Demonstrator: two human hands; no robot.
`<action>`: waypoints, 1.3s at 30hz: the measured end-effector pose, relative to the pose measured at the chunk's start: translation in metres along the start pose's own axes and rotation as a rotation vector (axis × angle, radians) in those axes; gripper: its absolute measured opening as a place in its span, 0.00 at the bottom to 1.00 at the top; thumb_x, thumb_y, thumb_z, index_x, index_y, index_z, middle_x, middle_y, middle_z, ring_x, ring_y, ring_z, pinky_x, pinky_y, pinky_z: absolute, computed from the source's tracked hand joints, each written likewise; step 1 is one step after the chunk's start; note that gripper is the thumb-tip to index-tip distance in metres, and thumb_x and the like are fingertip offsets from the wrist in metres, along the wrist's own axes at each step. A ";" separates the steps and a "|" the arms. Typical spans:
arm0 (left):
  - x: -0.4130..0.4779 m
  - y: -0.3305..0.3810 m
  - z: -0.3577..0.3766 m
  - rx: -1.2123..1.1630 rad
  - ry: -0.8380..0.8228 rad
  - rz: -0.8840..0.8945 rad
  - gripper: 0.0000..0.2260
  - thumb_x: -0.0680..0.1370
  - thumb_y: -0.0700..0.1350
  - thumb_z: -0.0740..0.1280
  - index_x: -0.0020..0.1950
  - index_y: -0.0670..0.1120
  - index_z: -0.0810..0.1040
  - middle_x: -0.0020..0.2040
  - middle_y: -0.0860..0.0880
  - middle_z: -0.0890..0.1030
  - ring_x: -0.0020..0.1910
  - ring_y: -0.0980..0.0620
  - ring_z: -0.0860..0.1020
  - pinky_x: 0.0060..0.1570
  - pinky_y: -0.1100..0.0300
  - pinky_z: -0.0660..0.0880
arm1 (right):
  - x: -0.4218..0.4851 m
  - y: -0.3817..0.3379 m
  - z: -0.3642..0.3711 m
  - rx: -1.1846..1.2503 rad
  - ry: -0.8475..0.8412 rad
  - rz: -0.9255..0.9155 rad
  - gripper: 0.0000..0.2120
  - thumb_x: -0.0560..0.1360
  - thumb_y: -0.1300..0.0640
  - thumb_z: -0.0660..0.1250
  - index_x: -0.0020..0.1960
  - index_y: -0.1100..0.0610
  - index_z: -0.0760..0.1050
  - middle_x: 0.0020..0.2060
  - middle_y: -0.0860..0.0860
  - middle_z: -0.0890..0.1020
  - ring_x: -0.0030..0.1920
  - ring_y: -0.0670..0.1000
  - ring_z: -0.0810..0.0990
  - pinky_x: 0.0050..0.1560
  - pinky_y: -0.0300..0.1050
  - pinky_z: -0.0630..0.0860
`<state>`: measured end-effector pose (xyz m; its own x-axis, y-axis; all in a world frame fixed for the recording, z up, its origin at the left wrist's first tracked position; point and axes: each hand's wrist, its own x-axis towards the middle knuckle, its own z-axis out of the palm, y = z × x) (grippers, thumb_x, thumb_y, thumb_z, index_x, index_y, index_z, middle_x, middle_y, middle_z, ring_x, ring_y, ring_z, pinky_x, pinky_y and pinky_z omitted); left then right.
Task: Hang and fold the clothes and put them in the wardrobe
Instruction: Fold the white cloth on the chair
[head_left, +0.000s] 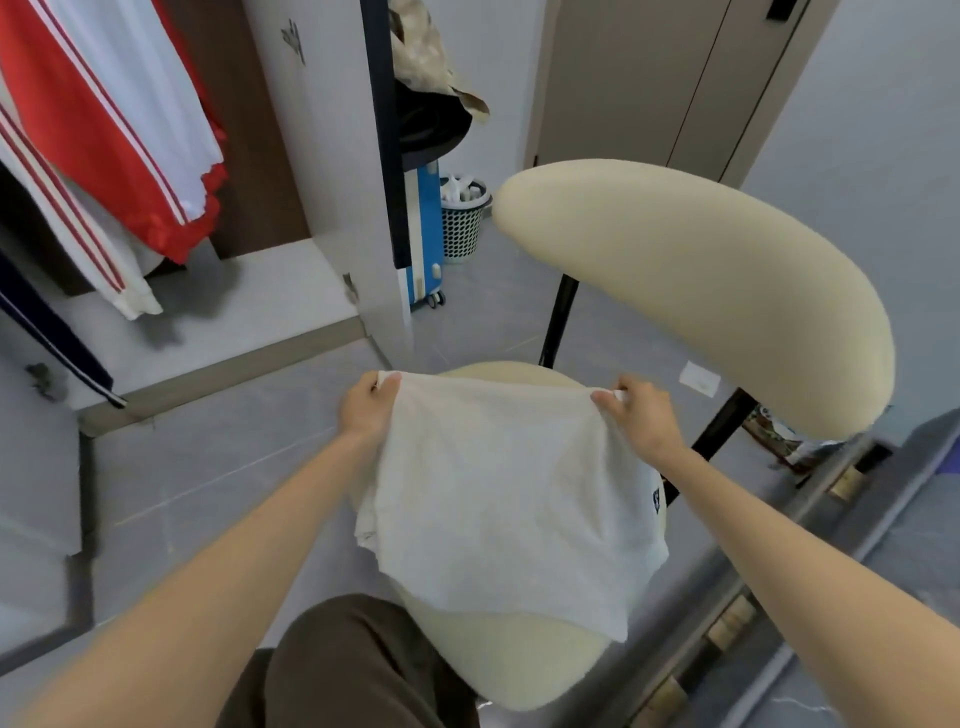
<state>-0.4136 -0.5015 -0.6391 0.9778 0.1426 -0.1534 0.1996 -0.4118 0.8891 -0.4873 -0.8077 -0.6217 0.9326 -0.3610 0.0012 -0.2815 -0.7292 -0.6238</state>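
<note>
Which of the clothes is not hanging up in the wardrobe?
The plain white garment, pinched by the left hand and right hand over the cream chair. The red-and-white jackets hang in the wardrobe.

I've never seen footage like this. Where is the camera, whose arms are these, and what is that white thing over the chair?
There is no machine here. A person wears one wide-angle camera on the head, and it looks down at their own bare arms. The left hand and the right hand each pinch a top corner of a white garment, holding it spread above the seat of a cream chair. At upper left is the open wardrobe, where red-and-white clothes already hang. A perforated basket stands on the floor behind. The wide lens is what makes the edges look curved.
</note>
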 end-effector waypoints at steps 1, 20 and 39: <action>0.006 0.003 0.006 -0.019 -0.001 -0.012 0.11 0.82 0.45 0.59 0.60 0.41 0.74 0.58 0.37 0.77 0.57 0.39 0.75 0.54 0.52 0.70 | 0.007 -0.001 0.004 -0.004 0.024 0.004 0.09 0.80 0.54 0.64 0.48 0.61 0.73 0.48 0.58 0.77 0.47 0.55 0.72 0.41 0.46 0.64; -0.069 -0.056 0.022 0.380 -0.193 -0.285 0.35 0.73 0.58 0.71 0.69 0.37 0.64 0.66 0.41 0.72 0.65 0.40 0.71 0.61 0.49 0.72 | -0.078 0.070 0.052 -0.063 -0.168 0.423 0.25 0.78 0.44 0.63 0.61 0.65 0.69 0.59 0.60 0.74 0.56 0.61 0.74 0.57 0.55 0.74; -0.050 -0.050 0.000 0.500 -0.043 -0.049 0.19 0.81 0.41 0.59 0.73 0.43 0.63 0.71 0.41 0.68 0.68 0.40 0.68 0.65 0.47 0.63 | -0.135 0.046 0.053 0.158 -0.282 0.479 0.21 0.74 0.54 0.67 0.59 0.59 0.59 0.47 0.55 0.76 0.41 0.54 0.78 0.44 0.52 0.79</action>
<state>-0.4719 -0.4884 -0.6758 0.9661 0.1400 -0.2168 0.2413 -0.7878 0.5667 -0.6140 -0.7617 -0.6921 0.7397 -0.4451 -0.5047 -0.6702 -0.4192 -0.6124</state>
